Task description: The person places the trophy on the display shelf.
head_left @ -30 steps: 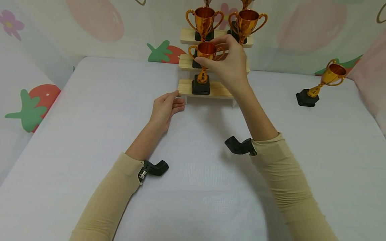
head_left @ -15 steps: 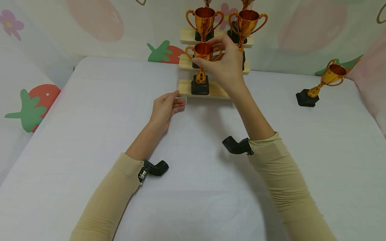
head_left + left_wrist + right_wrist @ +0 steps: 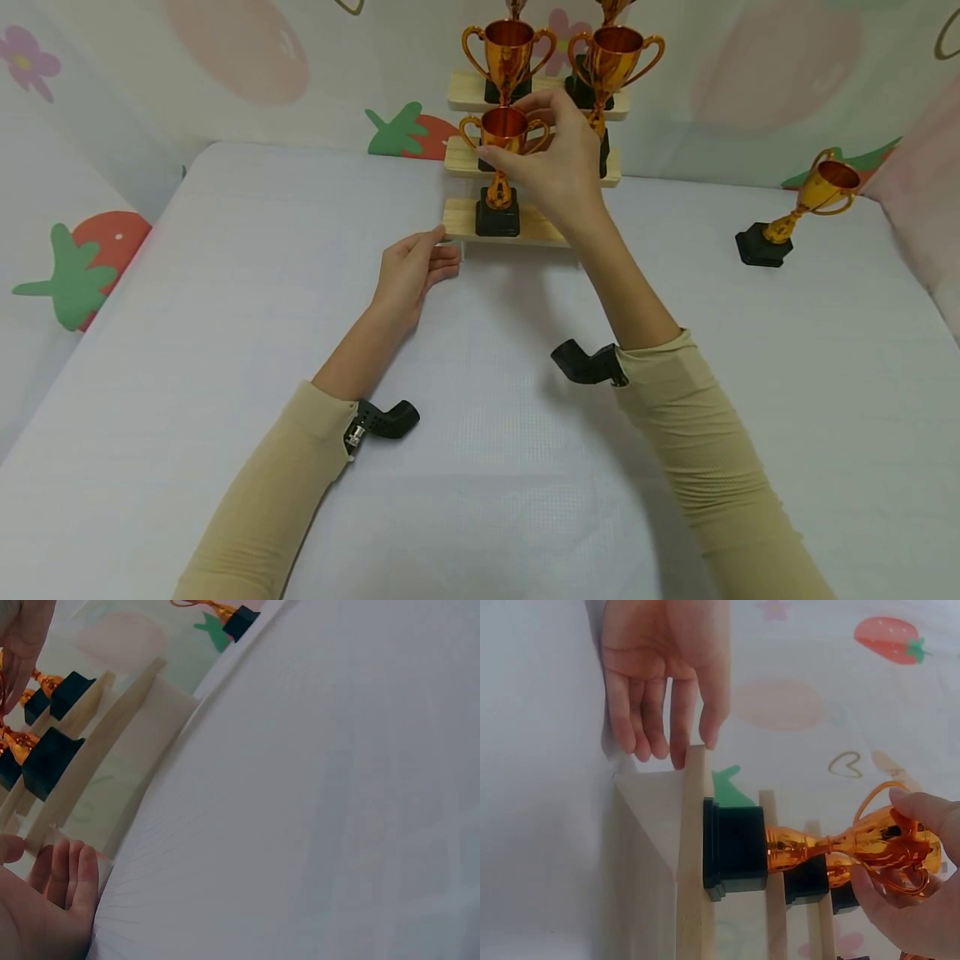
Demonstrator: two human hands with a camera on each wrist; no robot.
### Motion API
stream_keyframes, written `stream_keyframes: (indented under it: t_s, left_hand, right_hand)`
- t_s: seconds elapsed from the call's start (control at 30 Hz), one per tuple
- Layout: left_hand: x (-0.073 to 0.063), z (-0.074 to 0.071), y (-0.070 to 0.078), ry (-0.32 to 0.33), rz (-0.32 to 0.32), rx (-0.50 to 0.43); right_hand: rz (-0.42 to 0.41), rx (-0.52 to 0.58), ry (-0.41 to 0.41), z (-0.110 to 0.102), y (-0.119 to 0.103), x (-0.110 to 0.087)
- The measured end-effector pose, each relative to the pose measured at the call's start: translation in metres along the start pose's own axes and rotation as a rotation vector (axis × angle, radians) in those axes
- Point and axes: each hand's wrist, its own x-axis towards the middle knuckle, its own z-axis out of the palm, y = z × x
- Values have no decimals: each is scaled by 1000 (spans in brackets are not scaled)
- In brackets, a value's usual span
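Note:
A small gold-coloured trophy (image 3: 499, 193) with two handles and a black base stands upright on the lowest step of a wooden tiered shelf (image 3: 543, 227). My right hand (image 3: 566, 162) holds the trophy by its cup, thumb in front and fingers behind; the right wrist view shows this hand (image 3: 922, 877) at the cup and handles. At the shelf's front left corner, my left hand (image 3: 408, 271) pinches the end of the lowest board between thumb and index finger, while its other fingers extend below. The left wrist view shows the trophy's black base (image 3: 52, 765) on the board.
Similar trophies stand on the higher steps, among them a left one (image 3: 508, 50) and a right one (image 3: 613, 58); some are partly hidden. Another trophy (image 3: 798, 208) leans on the white table (image 3: 480, 500) at the far right. A printed curtain (image 3: 360, 58) hangs behind.
My right hand has shifted the trophy slightly left along the lowest step, most of it in the first half second. My left hand has stayed at the corner.

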Motion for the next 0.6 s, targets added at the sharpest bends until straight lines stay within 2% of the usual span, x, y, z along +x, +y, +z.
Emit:
stream_keyframes:
  t_s: [0.27,0.6]
  left_hand:
    - [-1,0,0,0,1,-1]
    - [-1,0,0,-7,14,15]
  right_hand:
    - [-1,-23,-20,-3,1,-2]
    - [17,51,-28,-17,2,-11]
